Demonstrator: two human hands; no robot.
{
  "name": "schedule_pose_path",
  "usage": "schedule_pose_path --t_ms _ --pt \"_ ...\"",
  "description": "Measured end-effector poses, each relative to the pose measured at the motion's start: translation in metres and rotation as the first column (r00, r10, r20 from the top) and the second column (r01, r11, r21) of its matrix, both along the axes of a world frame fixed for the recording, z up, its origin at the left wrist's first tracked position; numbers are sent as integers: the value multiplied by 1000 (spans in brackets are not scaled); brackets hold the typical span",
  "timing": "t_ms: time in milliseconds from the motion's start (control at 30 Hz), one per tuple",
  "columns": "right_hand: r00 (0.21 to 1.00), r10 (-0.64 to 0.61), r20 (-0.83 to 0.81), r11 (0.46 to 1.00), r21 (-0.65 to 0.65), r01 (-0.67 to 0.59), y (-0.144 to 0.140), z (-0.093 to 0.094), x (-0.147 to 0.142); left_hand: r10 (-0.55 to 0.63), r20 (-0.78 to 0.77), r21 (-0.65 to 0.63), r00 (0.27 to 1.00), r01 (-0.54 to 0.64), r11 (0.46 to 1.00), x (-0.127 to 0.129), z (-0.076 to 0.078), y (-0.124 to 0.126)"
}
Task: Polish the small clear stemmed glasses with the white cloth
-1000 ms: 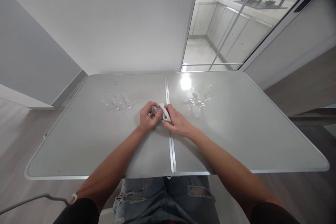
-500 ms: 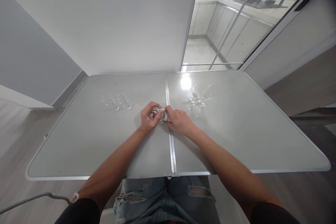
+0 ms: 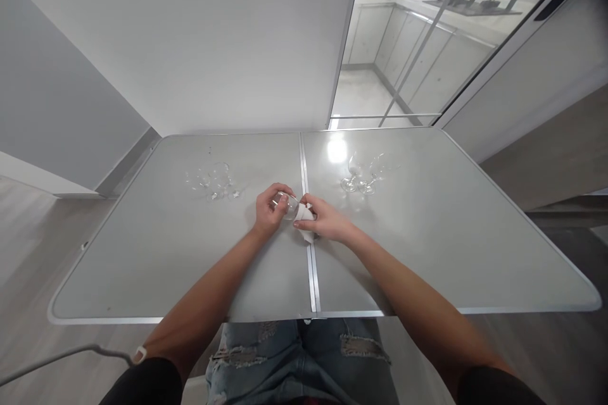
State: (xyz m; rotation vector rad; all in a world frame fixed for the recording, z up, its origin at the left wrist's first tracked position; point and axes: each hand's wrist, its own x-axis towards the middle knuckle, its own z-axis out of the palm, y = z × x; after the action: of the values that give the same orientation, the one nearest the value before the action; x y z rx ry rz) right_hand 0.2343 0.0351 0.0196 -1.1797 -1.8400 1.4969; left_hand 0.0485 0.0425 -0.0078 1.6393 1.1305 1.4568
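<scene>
Over the middle seam of the table, my left hand [image 3: 270, 210] is closed around a clear drinking glass [image 3: 289, 206] lying on its side. Part of the glass is hidden by my fingers. From the right, my right hand [image 3: 327, 219] pinches a white cloth or tissue [image 3: 304, 215] between thumb and fingers, pressed against the right end of the glass. A loose corner of it hangs down toward the seam. Whether the glass has a stem under the cloth, I cannot tell.
Several clear glasses [image 3: 216, 182] stand in a group on the table's left half. On the right half are stemmed glasses [image 3: 349, 184] with round feet, hard to count. The pale folding table [image 3: 142, 253] has a metal rim. A wall rises behind it, and a glass-paned door [image 3: 403, 63] stands at back right.
My right hand has shifted slightly right and its fingers have spread a little. More of the white cloth shows, hanging lower at the glass's end. The left hand keeps its hold.
</scene>
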Motion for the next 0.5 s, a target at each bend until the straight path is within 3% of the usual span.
schedule_pose_path --t_ms 67,133,167,233,300,367,433,500 --pt "971 -65 230 957 288 -4 -2 -3 -4 33 -37 22 999 -32 999 -1 0 1" --pt "911 -135 390 879 472 -72 -4 -6 -8 69 -56 39 996 -67 997 -2 0 2" --pt "889 -150 432 855 509 -103 -5 -6 -10 84 -56 43 995 -81 996 -3 0 3" --pt "891 -145 430 860 500 -101 -6 -6 -11 89 -28 42 996 -88 995 -3 -2 3" --pt "945 -96 313 930 368 -28 -4 -4 -10 51 26 29 998 -52 998 -2 -3 3" --pt "997 6 78 998 67 -12 -1 -2 -6 -12 89 7 996 12 1000 -1 -4 2" --pt "977 83 -194 956 -261 -133 3 -1 -2 -64 140 -8 988 66 998 0 -4 1" --pt "934 93 -344 881 -409 -238 6 -2 1 -81 149 -7 985 83 996 1 -3 1"
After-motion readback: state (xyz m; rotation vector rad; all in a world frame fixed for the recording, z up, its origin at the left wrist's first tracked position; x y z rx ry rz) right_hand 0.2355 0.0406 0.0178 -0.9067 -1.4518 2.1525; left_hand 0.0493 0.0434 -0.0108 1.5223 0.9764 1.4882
